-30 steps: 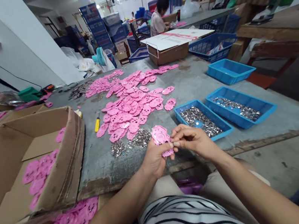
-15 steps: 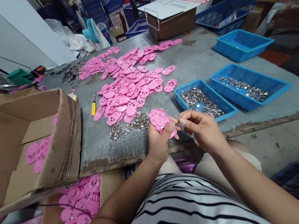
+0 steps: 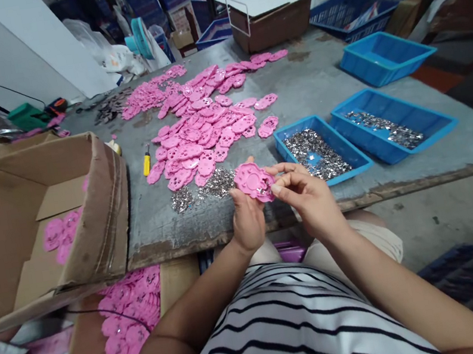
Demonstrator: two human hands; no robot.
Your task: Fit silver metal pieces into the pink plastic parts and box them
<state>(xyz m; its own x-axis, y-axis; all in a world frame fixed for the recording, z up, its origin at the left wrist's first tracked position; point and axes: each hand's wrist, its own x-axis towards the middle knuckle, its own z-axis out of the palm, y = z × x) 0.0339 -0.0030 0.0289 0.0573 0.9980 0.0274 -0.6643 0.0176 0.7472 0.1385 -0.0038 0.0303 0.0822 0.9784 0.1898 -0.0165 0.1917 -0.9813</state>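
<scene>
Pink piece (image 3: 252, 181) is held out in front of the striped shirt, above the near edge of the worktop (image 3: 315, 79). Its left side is cradled by the left hand (image 3: 248, 211), the thumb laid along the lower left edge and the other fingers curled behind, one tip showing above. Its right edge is pinched by the fingers of the right hand (image 3: 297, 188); whether a small metal bit is also gripped there cannot be told.

Just beyond, small heaps of metal bits (image 3: 219, 183) are spread on the worktop, with a large pile of similar pink pieces (image 3: 205, 125) behind them. A yellow-handled tool (image 3: 146, 165) is placed at the pile's left. Beside the right hand, metal bits are contained in a blue tray (image 3: 351, 174) and in a second blue tray (image 3: 406, 109); a third blue tray (image 3: 400, 72) is set farther back. To the left, more pink pieces are seen inside a cardboard box (image 3: 103, 223).
</scene>
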